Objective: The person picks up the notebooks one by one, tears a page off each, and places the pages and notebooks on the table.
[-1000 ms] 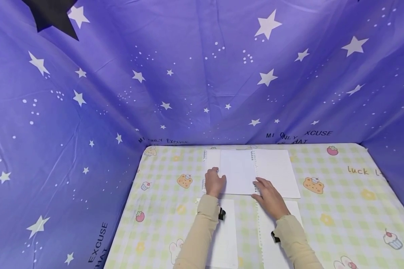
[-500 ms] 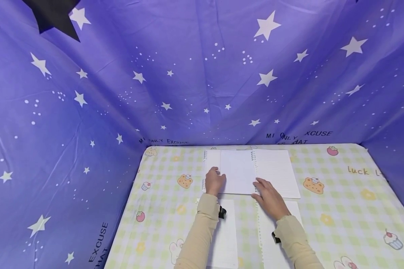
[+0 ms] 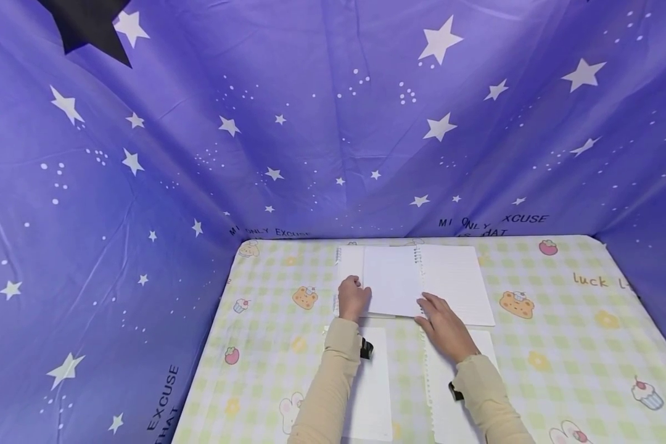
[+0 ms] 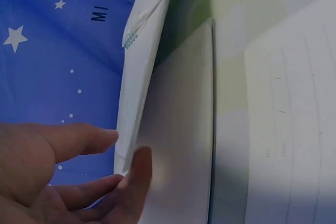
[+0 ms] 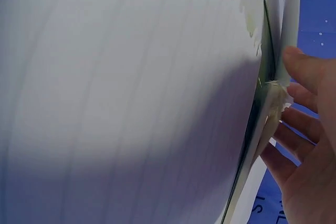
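An open spiral notebook (image 3: 457, 287) with white lined pages lies at the back of the table. Its left-hand block of pages (image 3: 393, 280) is tilted, with the near left edge raised off the cover beneath. That left edge is between the thumb and fingers of my left hand (image 3: 354, 299), which pinches it; a fingertip shows behind the block in the left wrist view. My right hand (image 3: 446, 325) rests beside the wire binding (image 3: 418, 256), fingers loosely extended, thumb at the block's near right corner. In the right wrist view, torn paper bits (image 5: 275, 95) show at the binding.
Two loose white sheets, a left one (image 3: 373, 382) and a right one (image 3: 452, 385) with a torn perforated edge, lie nearer me, partly under my forearms. A checked cloth (image 3: 560, 345) covers the table. Purple starry curtains (image 3: 333, 123) hang behind and at the sides.
The near edge of the notebook's left page block has risen, showing the layer beneath. My left hand has shifted very slightly; the right hand stays in place.
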The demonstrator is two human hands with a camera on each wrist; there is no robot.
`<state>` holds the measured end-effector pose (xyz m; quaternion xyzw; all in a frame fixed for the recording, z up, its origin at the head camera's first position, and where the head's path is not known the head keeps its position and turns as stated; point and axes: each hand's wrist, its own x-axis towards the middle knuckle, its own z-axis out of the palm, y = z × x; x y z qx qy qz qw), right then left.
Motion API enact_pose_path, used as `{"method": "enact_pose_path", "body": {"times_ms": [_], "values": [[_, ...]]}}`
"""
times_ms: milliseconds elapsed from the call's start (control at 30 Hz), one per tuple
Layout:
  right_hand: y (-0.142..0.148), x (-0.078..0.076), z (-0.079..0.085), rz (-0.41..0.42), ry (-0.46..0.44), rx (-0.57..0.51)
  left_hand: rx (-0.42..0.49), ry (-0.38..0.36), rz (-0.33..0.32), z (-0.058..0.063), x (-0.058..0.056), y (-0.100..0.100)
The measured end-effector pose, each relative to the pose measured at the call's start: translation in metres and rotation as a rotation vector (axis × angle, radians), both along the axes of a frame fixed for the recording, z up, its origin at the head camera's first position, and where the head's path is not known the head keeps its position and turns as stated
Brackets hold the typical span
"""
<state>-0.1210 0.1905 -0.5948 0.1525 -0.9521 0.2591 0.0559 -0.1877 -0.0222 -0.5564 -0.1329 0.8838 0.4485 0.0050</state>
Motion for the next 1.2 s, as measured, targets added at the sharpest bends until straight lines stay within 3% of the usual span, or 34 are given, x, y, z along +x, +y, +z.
{"method": "enact_pose_path", "body": {"times_ms": [600, 933, 1200], "values": [[-0.021, -0.005, 0.004, 0.021, 0.064, -0.017, 0.138, 0.039, -0.063, 0.007, 0.0, -0.003], [-0.032, -0.003, 0.01, 0.026, 0.088, -0.069, 0.178, 0.069, -0.081, 0.014, 0.001, -0.001], [-0.035, -0.001, 0.01, 0.013, 0.109, -0.073, 0.261, 0.09, -0.091, 0.018, 0.0, 0.003]]}}
